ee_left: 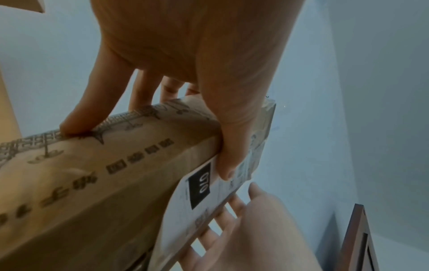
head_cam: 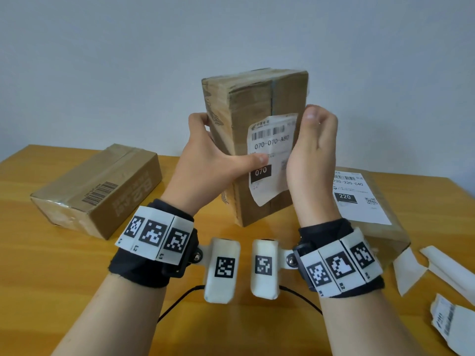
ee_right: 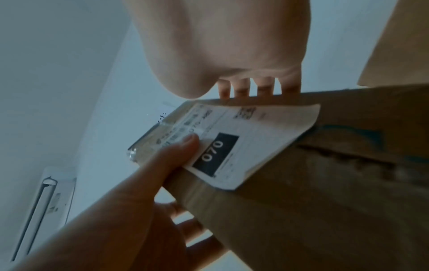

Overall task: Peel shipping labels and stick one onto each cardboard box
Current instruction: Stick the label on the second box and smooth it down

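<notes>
head view, left hand [head_cam: 205,160] gripping box [head_cam: 257,98], thumb on label [head_cam: 272,155]

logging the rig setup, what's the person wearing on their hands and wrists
Both hands are bare, with no gloves or rings in view. Each wrist carries a black fabric band: the left wristband and right wristband each hold a row of white tiles printed with black square codes, marked L and R. A white tagged block hangs off each band, with a thin black cable trailing below.

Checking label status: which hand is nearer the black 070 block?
Left. The left hand has its thumb on the label beside the 070 block; the right hand grips the box's right edge.
</notes>
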Tool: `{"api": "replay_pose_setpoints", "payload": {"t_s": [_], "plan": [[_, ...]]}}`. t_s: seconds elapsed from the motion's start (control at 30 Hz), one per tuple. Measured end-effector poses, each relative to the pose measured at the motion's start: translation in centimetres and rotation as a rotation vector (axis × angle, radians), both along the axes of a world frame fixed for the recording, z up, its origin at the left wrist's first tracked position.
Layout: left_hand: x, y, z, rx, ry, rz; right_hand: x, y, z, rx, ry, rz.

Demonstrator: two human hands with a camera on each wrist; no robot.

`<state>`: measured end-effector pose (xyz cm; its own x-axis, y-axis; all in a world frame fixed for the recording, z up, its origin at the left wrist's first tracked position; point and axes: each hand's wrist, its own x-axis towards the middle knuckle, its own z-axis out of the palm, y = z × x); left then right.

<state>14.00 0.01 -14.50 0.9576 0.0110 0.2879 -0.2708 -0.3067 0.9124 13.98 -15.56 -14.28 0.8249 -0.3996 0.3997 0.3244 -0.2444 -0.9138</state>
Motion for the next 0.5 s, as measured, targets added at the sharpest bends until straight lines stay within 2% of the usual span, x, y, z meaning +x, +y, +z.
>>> {"api": "replay_pose_setpoints", "payload": {"t_s": [0.2,0.3,0.5], "plan": [[-0.7,-0.6,0.6,0.112,-0.013,-0.091,0.0,0.6,-0.3,0.014,-0.108,-0.081],[-1.4,-1.1,1.0,0.187,-0.039,-0.085,0.0,0.8,-0.3,-0.002,-0.162,-0.156],[-2.1,-1.9,1.3,0.247,-0.083,-0.046,0.2,0.1,-0.4,0.017,-0.188,-0.175]]}}
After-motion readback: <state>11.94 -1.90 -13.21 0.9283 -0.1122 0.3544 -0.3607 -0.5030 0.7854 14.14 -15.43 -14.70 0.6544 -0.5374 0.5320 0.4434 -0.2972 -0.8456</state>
